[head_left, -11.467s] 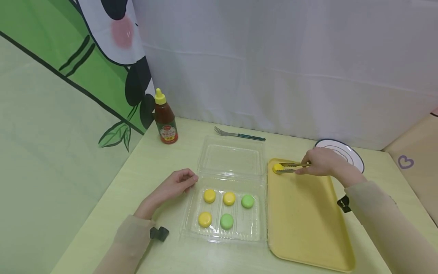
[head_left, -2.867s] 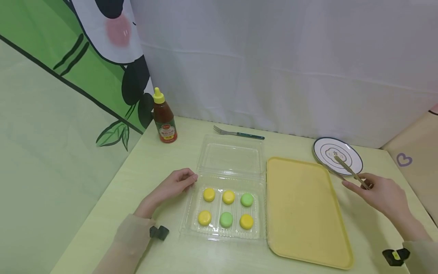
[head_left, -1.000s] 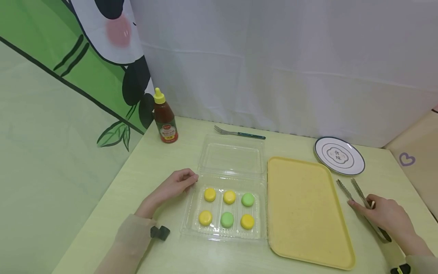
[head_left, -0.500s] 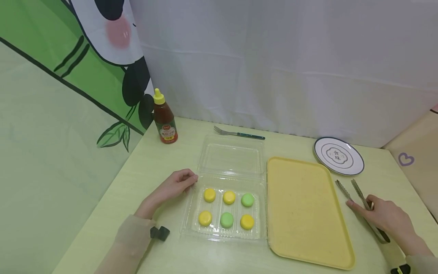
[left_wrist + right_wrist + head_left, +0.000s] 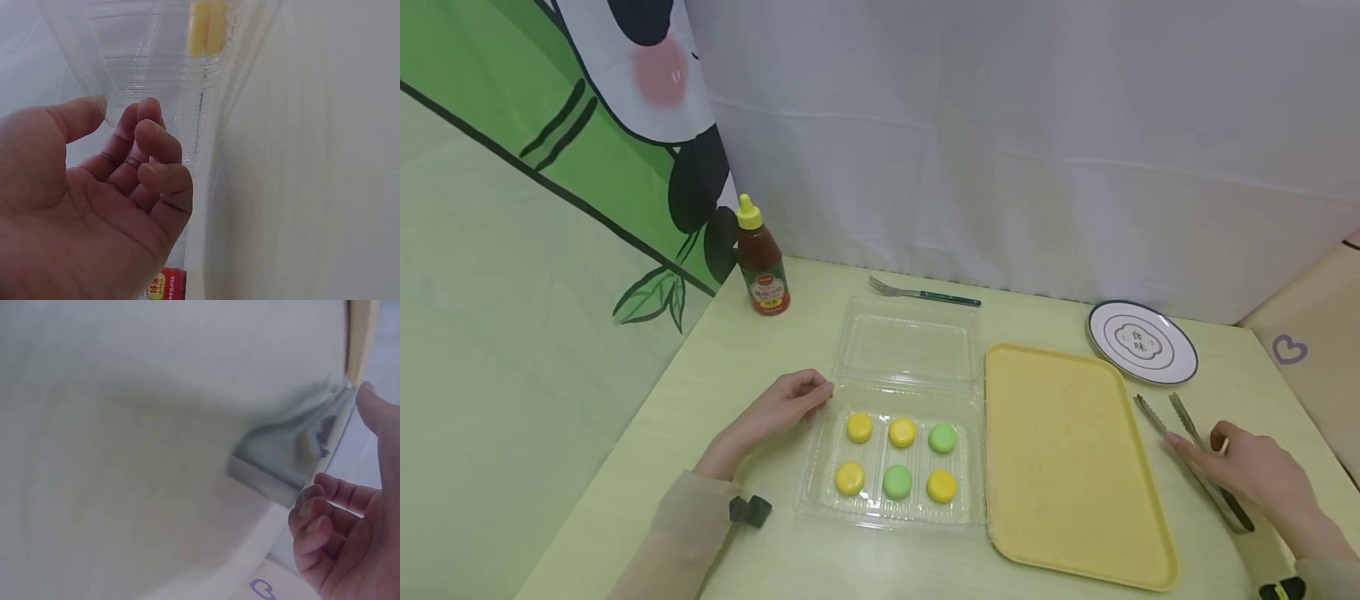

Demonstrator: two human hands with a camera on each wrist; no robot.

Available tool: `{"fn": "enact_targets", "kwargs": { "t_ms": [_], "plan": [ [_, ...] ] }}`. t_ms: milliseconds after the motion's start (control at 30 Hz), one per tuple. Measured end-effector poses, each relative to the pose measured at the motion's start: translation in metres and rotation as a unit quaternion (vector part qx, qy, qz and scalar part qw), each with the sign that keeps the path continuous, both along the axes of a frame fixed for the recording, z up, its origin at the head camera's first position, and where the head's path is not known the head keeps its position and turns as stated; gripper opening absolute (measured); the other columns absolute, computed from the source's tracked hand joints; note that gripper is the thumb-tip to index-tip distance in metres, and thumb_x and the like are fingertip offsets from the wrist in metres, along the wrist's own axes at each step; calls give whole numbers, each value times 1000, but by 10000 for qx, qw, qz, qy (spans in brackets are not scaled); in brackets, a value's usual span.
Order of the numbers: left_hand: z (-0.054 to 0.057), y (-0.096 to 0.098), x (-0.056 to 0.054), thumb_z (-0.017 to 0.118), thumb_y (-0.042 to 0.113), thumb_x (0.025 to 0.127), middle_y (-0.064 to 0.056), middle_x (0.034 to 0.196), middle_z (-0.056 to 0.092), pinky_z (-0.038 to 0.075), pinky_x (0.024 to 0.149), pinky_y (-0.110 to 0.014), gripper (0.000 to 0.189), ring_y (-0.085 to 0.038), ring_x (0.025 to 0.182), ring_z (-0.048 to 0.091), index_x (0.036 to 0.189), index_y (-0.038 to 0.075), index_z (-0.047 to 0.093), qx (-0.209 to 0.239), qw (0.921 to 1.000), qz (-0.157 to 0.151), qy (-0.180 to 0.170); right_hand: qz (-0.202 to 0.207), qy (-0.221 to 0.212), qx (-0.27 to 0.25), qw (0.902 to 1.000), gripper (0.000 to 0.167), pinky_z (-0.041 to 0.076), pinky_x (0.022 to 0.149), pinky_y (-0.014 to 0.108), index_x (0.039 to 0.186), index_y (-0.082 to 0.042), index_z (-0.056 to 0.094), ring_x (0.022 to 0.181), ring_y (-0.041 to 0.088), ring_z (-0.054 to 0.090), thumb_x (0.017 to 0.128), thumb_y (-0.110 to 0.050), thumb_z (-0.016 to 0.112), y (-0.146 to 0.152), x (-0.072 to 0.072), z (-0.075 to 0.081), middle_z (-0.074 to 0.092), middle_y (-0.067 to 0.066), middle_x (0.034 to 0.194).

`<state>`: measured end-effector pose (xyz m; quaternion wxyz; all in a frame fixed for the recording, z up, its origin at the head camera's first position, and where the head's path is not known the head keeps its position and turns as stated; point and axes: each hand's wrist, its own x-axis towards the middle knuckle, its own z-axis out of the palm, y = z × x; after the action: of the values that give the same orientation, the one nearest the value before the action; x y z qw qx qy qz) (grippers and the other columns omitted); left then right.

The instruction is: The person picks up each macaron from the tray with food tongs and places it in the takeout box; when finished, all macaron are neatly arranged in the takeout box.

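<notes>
At the left rim of the clear plastic container (image 5: pixel 910 518), my left hand (image 5: pixel 793 398) holds the edge, thumb above and curled fingers below. The container stands open with its lid (image 5: pixel 910 342) laid back. Yellow macarons (image 5: pixel 850 478) and green macarons (image 5: pixel 943 438) sit in its compartments, one in each. Metal tongs (image 5: pixel 269 456) lie spread on the table right of the yellow tray. Over them is my right hand (image 5: pixel 1255 467), its thumb by one arm of the tongs and its fingers loosely bent, gripping nothing.
A yellow tray (image 5: pixel 1078 467) lies between the container and the tongs. Behind the tongs is a white plate (image 5: pixel 1142 342) with a dark rim. A fork (image 5: pixel 925 294) lies behind the lid, and a sauce bottle (image 5: pixel 763 262) stands at the back left.
A yellow macaron has gone from the tray into the container. The tongs have come down onto the table beside the tray, and my right hand has let go of them. My left hand stays put.
</notes>
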<state>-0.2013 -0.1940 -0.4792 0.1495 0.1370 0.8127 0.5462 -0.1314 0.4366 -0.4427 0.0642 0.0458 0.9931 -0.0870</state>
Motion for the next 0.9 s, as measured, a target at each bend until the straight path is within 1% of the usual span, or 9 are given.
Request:
{"fn": "enact_targets", "kwargs": {
  "t_ms": [100, 167, 333, 433, 533, 633, 733, 900],
  "plan": [
    [1, 0, 0, 54, 26, 105, -8, 83, 57, 42, 67, -28, 28, -22, 76, 51, 104, -1, 62, -27, 10000, 27, -16, -33, 158, 14, 9999, 63, 36, 51, 35, 94, -2, 57, 61, 23, 54, 93, -65, 54, -2, -2, 7, 58, 5, 70],
    [1, 0, 0, 53, 26, 105, -9, 85, 58, 42, 67, -28, 28, -22, 77, 51, 105, -1, 62, -46, 10000, 50, -32, -24, 215, 24, 9998, 64, 36, 51, 35, 96, 0, 56, 61, 23, 55, 94, -64, 54, -4, -5, 12, 60, 8, 73],
    [3, 0, -1, 52, 25, 106, -10, 88, 59, 41, 67, -29, 27, -23, 78, 51, 107, 0, 62, -105, 9998, 124, -65, 77, 492, 32, 9988, 62, 37, 51, 35, 94, 0, 56, 61, 23, 56, 93, -62, 56, -17, -12, 19, 63, 10, 77],
    [5, -1, -2, 50, 27, 106, -11, 91, 60, 41, 66, -30, 29, -24, 80, 52, 108, 1, 62, -182, 9995, 242, -120, 191, 764, -25, 9969, 59, 37, 51, 34, 92, -1, 56, 60, 22, 55, 92, -60, 59, -28, -18, 21, 61, 8, 74],
    [5, -3, -4, 50, 31, 106, -10, 91, 61, 42, 67, -32, 31, -24, 81, 52, 109, 2, 62, -283, 9989, 325, -196, 329, 976, -120, 9946, 56, 37, 50, 34, 91, -3, 56, 59, 20, 53, 92, -58, 61, -38, -26, 23, 60, 6, 72],
    [5, -4, -7, 50, 34, 106, -8, 92, 61, 43, 70, -34, 32, -25, 82, 53, 110, 4, 62, -405, 9982, 370, -251, 436, 1089, -161, 9930, 54, 37, 51, 34, 90, -4, 56, 60, 21, 53, 92, -57, 62, -49, -35, 25, 60, 6, 73],
    [6, -8, -13, 50, 35, 106, -8, 93, 62, 44, 73, -35, 34, -25, 82, 54, 110, 4, 62, -459, 9977, 431, -250, 517, 1101, -165, 9924, 54, 37, 52, 35, 92, -4, 56, 62, 22, 54, 92, -58, 61, -60, -44, 28, 60, 6, 74],
    [14, -12, -27, 50, 36, 106, -9, 93, 63, 43, 71, -34, 38, -24, 81, 53, 113, 0, 60, -577, 9968, 513, -195, 680, 1181, -240, 9904, 53, 37, 53, 34, 93, -6, 56, 62, 21, 53, 92, -59, 60, -83, -57, 33, 59, 6, 75]
  ]
}}
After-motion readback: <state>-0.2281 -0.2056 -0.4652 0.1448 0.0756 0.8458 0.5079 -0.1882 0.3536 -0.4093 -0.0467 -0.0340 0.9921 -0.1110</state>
